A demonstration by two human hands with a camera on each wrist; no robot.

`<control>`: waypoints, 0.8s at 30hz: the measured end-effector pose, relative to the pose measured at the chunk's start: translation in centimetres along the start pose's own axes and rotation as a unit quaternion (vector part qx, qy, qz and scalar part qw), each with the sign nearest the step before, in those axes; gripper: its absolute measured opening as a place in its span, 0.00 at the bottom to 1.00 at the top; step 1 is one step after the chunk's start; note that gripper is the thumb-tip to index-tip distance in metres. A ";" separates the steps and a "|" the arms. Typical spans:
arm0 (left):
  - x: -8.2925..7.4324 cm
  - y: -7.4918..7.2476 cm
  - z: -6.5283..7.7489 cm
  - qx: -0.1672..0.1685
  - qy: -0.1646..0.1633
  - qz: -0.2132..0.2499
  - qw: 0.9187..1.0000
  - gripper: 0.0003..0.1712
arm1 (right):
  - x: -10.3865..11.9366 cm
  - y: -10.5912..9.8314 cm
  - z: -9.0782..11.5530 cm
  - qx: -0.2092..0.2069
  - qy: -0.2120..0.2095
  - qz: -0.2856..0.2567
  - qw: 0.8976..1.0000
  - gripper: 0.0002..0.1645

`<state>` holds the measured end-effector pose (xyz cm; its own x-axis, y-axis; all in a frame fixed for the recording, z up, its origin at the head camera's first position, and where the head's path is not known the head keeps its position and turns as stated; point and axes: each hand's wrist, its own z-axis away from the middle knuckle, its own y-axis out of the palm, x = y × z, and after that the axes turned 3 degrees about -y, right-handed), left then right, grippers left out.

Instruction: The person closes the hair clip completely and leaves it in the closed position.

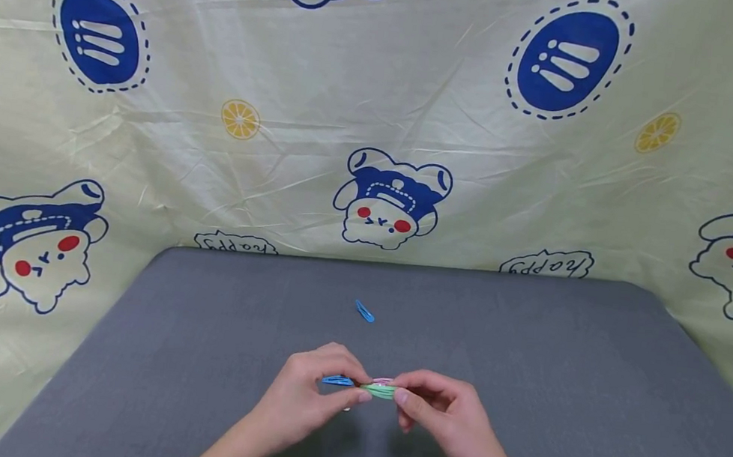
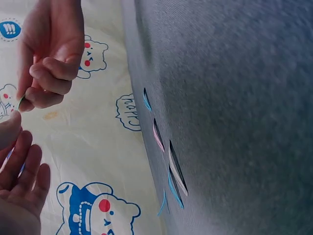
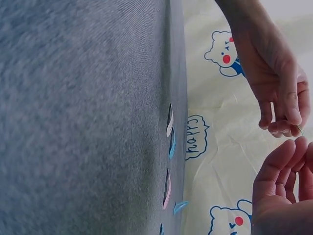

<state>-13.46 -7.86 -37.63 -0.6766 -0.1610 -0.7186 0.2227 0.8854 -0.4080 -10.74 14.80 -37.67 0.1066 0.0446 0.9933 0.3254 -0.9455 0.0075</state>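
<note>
A green snap hair clip (image 1: 379, 391) is held up over the table by both hands. My left hand (image 1: 311, 384) pinches its left end between thumb and index finger. At the clip's right end, the thumb and index finger of my right hand (image 1: 444, 407) pinch it. In the left wrist view only a thin green edge shows between the fingertips. Behind the clip in the head view lie a pink hair clip (image 1: 383, 380) and a blue hair clip (image 1: 338, 381), partly hidden by the left hand. Most of a white hair clip (image 2: 177, 169) is covered in the head view.
Farther back on the grey table (image 1: 530, 338) lies another blue clip (image 1: 364, 311). One more blue clip (image 2: 147, 100) shows in the left wrist view, beyond the pink one. A pale printed cloth (image 1: 382, 94) hangs behind and around the table.
</note>
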 end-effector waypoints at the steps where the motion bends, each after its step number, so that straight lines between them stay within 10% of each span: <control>1: 0.0 0.0 0.0 -0.004 0.018 -0.013 1.000 0.05 | -0.1 0.0 0.0 0.001 -0.002 -0.009 1.000 0.15; 10: 0.2 0.0 -0.2 -0.017 0.110 -0.076 0.991 0.09 | -0.3 -0.4 -0.2 0.027 0.019 -0.102 0.994 0.11; 15: 0.4 0.3 -0.1 -0.018 0.076 -0.063 0.995 0.09 | 0.1 -0.3 -0.2 -0.019 -0.004 0.043 0.999 0.14; 24: 1.2 0.7 0.2 -0.020 0.047 -0.064 0.997 0.10 | 0.4 -0.1 -0.1 -0.044 -0.043 0.231 0.971 0.10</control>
<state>-13.94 -7.48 -38.88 -0.7605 -0.2338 -0.6059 0.1040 0.8771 -0.4690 -10.79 14.88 -37.22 0.3014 -0.3673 0.8799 0.1430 -0.8950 -0.4226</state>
